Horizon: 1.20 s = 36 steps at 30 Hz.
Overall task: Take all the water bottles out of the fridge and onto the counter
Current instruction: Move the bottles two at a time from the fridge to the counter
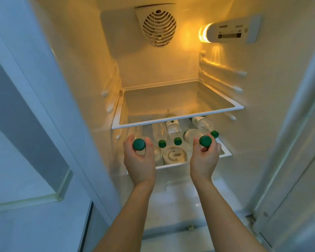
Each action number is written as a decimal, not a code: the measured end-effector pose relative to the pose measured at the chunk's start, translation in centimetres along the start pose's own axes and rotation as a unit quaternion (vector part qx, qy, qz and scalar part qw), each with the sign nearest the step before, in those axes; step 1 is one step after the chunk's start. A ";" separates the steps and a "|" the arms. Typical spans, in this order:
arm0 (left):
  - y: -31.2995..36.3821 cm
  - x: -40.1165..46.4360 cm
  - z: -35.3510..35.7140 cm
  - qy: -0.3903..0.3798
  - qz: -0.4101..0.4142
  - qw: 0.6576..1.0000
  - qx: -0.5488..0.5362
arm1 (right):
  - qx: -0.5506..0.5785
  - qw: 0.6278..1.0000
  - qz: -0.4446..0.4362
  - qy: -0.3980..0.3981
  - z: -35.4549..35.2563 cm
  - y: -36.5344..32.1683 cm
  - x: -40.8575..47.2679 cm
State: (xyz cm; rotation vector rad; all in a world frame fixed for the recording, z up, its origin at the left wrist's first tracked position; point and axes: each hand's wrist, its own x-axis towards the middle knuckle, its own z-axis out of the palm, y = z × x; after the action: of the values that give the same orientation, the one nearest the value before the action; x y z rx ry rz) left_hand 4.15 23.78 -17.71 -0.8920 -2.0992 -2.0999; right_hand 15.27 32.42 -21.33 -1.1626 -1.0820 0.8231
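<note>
Inside fridge (171, 66), left hand (137, 159) gripping bottle (139, 144), right hand (205, 157) gripping another bottle (193, 135)

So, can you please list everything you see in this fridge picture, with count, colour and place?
water bottles: five, clear with green caps, lying on the second shelf; two gripped
upper shelf: one, glass with white rim, bare
round containers: at least two, white, under the bottles
fan grille: one, white, back wall top
control panel: one, white, lamp lit, right wall
left hand: grips the leftmost bottle's neck
right hand: grips a bottle's neck at right
</note>
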 end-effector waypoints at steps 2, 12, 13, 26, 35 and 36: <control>1.1 -0.1 -0.3 -0.006 0.035 0.999 -0.015 | 0.005 0.999 -0.042 0.016 -0.1 -1.1 0.1; 3.0 -0.1 0.1 -0.039 0.046 0.998 -0.010 | 0.068 0.992 -0.106 0.014 -0.9 -3.9 0.3; 3.0 0.1 0.3 -0.043 0.039 0.998 -0.005 | 0.069 0.992 -0.102 0.016 -0.9 -4.1 0.5; 3.7 -1.4 -3.1 -0.065 0.009 0.998 -0.023 | 0.081 0.993 -0.087 0.025 -3.6 -6.5 -1.6; 7.1 -4.5 -10.5 -0.037 0.010 0.999 -0.017 | 0.077 0.992 -0.094 -0.041 -6.3 -11.1 -7.4; 7.3 -5.0 -12.0 -0.036 0.005 0.999 -0.015 | 0.081 0.991 -0.089 -0.052 -6.7 -11.7 -8.8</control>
State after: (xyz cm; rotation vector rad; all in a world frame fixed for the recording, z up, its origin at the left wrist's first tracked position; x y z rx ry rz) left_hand 7.06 10.19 -12.19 -0.9948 -2.0983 -2.1309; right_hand 18.69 19.56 -12.24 -0.8824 -1.1644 0.8221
